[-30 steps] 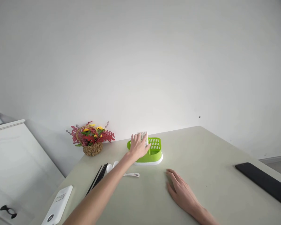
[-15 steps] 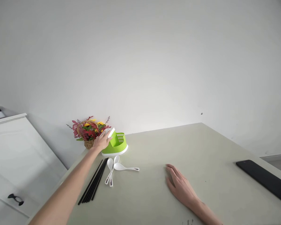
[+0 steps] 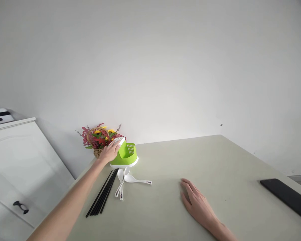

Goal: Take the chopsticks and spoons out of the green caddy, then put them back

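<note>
One table [image 3: 215,160], pale green-grey top, against a white wall. One white cabinet [image 3: 20,160] off its left edge, one dark handle on it. One black flat slab [image 3: 286,197] at the table's right edge. One flower basket [image 3: 99,139] at the back left corner. One green cutlery holder [image 3: 126,154] on a white base, just in front of the basket, touching or nearly so. One bundle of black chopsticks [image 3: 102,194], count unclear, lying near the holder's front. Three white spoons [image 3: 126,182] beside the chopsticks, bowls close together near the holder.

Holder sits at the far left under the left hand [image 3: 110,152], well apart from the right hand [image 3: 197,204].

Left arm stretched far forward, fingers curled over the holder's left rim, gripping it; holder looks tilted. Right hand lies flat, palm down, fingers spread loosely on bare table, holding nothing.
</note>
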The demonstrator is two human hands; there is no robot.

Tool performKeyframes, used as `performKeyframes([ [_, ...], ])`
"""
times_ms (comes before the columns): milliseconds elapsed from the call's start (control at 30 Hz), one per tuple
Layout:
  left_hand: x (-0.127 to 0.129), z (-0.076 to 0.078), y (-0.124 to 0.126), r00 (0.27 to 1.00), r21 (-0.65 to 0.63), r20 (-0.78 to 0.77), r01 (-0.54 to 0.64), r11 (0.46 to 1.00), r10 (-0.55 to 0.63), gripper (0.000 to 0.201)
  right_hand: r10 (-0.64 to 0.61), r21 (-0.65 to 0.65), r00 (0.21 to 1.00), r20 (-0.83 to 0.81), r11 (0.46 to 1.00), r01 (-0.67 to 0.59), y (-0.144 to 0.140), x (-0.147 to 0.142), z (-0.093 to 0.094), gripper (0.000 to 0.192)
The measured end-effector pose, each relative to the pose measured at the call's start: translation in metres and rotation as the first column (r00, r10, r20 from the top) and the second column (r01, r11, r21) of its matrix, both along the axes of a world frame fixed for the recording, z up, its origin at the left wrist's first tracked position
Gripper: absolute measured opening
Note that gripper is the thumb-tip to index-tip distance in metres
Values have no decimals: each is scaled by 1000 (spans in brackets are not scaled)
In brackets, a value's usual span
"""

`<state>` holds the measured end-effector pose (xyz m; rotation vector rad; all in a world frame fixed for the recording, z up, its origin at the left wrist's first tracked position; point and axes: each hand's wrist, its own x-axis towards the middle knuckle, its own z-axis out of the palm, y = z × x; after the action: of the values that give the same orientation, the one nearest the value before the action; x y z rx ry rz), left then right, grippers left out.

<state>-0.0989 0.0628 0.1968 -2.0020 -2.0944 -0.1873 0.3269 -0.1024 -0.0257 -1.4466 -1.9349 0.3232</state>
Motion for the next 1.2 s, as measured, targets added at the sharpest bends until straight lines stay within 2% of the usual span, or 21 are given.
performKeyframes([
  [233,-4,4,-10,998,36,36,43,998,-44,56,3,16,1000,17,1000,-3,0,2,-1,40],
  [333,0,5,-11,996,94,49,69,993,-74,57,6,36,1000,7,999,-6,-1,3,-1,39],
  [400,9,6,-16,995,162,47,85,983,-94,57,12,45,1000,2,999,-12,-1,3,-1,38],
  [467,20,5,-27,991,300,65,96,949,-121,57,15,51,1000,1,999,-15,0,3,-2,38],
  [533,33,0,-44,973,522,134,90,848,-186,54,13,54,1000,6,998,-14,0,3,-3,39],
  [600,43,-11,-68,933,698,229,43,715,-279,47,10,48,1000,14,999,-11,0,3,-4,39],
  [633,46,-19,-82,911,719,279,12,695,-304,44,6,43,1000,18,999,-7,-1,3,-4,39],
  [667,48,-30,-97,891,698,335,-16,716,-306,41,3,36,1000,23,999,-4,-1,3,-5,39],
  [700,50,-42,-112,875,645,390,-37,763,-287,40,0,29,1000,28,1000,-1,-1,3,-5,39],
  [800,53,-82,-157,858,464,492,-114,878,-149,39,1,8,999,38,1000,-1,-3,4,-5,39],
  [867,62,-107,-181,867,350,487,-87,933,-102,40,10,1,999,41,1000,-10,-4,4,-5,39],
  [900,70,-117,-189,881,318,453,-21,948,-133,39,13,-3,999,44,1000,-12,-4,4,-5,40],
  [967,91,-131,-196,895,294,352,174,940,-276,32,14,-17,998,54,1000,-13,-5,5,-5,40],
  [1033,117,-138,-190,879,284,270,317,905,-393,27,8,-32,998,69,999,-5,-6,5,-5,40],
  [1133,148,-148,-169,868,290,208,385,876,-450,43,5,-28,996,87,1000,-2,-7,6,-3,40],
  [1200,157,-157,-159,867,272,196,401,875,-458,52,-2,-20,996,94,1000,4,-7,6,-3,40],
])
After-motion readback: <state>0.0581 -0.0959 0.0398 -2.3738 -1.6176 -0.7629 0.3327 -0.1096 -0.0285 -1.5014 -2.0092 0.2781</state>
